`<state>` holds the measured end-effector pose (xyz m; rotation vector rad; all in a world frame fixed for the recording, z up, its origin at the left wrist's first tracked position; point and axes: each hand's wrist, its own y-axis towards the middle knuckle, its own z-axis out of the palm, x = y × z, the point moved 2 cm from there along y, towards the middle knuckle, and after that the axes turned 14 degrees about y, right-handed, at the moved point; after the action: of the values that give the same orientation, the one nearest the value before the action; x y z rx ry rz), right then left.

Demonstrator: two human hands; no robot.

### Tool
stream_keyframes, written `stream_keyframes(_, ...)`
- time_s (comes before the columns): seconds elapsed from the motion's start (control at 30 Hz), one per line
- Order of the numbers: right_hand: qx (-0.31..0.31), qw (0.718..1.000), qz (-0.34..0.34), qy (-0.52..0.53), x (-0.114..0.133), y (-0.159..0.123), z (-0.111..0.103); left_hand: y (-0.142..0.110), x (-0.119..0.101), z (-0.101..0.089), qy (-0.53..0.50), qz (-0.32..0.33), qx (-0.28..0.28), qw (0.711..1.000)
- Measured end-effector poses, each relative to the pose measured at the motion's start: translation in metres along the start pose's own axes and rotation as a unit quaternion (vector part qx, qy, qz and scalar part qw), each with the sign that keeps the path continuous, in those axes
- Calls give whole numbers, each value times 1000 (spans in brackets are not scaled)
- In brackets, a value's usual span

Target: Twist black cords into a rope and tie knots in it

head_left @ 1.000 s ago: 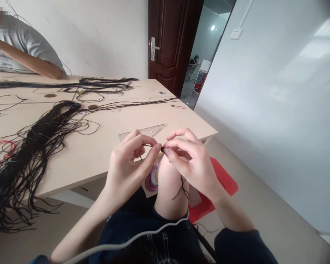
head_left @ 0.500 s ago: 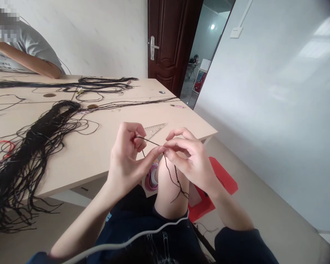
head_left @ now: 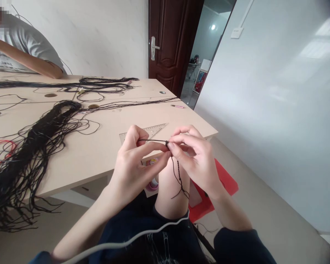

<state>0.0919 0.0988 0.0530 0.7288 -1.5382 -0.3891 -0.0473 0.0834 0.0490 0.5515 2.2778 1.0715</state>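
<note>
A thin black cord [head_left: 178, 170], knotted along part of its length, hangs from my fingertips over my bare knee. My right hand [head_left: 194, 156] pinches it at a small dark knot between thumb and forefinger. With curled fingers my left hand [head_left: 136, 157] keeps one strand taut, running sideways to that knot. The left thumb and forefinger reach across and meet the right fingertips there. Below the knot, the loose ends dangle and spread near the knee. Behind my hands a clear set square [head_left: 156, 129] lies on the table, partly covered by the left hand.
On the pale table [head_left: 126, 117] a thick bundle of black cords [head_left: 41, 135] sprawls at the left, beside a red cord [head_left: 11, 146]. More black cords [head_left: 107, 82] stretch across the back. Small pink-handled snips [head_left: 178, 106] lie near the right edge. A red stool [head_left: 225, 179] stands below; another person sits opposite.
My left thumb and forefinger have moved right to the knot at my right fingertips. The taut strand is now nearly level, and more of the set square shows.
</note>
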Motion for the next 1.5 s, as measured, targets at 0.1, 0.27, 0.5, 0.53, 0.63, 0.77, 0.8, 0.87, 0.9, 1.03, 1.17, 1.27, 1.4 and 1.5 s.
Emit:
stream_keyframes(0.1, -3, 1000, 3, 5, 0, 0, 0, 0, 0, 2, -1, -5, -5, 1000)
stream_keyframes(0.27, 1, 1000, 8, 21, 1, -1, -1, 3, 1, 2, -22, 9, 23, 999)
stream_keyframes(0.5, 8, 999, 16, 40, 2, -2, -1, 10, 4, -6, -8, 63, 76, 995)
stream_keyframes(0.53, 6, 999, 19, 37, 2, -2, -1, 10, 5, -7, -6, 69, 83, 994)
stream_keyframes(0.63, -1, 1000, 24, 16, 2, -2, 0, 11, 8, -10, -5, 83, 107, 991)
stream_keyframes(0.77, 0, 1000, 18, -7, 5, -3, 0, 12, 10, -14, -38, 102, 131, 985)
stream_keyframes(0.8, 4, 1000, 17, -10, 6, -3, 0, 13, 9, -15, -47, 107, 136, 984)
stream_keyframes(0.87, 11, 1000, 17, -12, 8, -4, 0, 14, 8, -16, -60, 120, 146, 980)
stream_keyframes(0.9, 14, 1000, 17, -11, 8, -4, 0, 15, 8, -16, -63, 125, 150, 979)
stream_keyframes(1.03, 9, 1000, 16, 22, 8, -5, 0, 13, 8, -14, -77, 116, 146, 979)
stream_keyframes(1.17, -2, 998, 15, 66, 6, -4, 2, 8, 10, -10, -97, 56, 77, 991)
stream_keyframes(1.27, -2, 999, 4, 32, 7, -3, 3, 6, 9, -7, -100, 12, 23, 995)
stream_keyframes(1.4, -4, 1000, -11, 1, 10, -3, 3, 8, 6, -5, -92, 3, -1, 996)
stream_keyframes(1.5, -4, 1000, -10, 2, 11, -3, 2, 10, 7, -6, -106, 6, -28, 994)
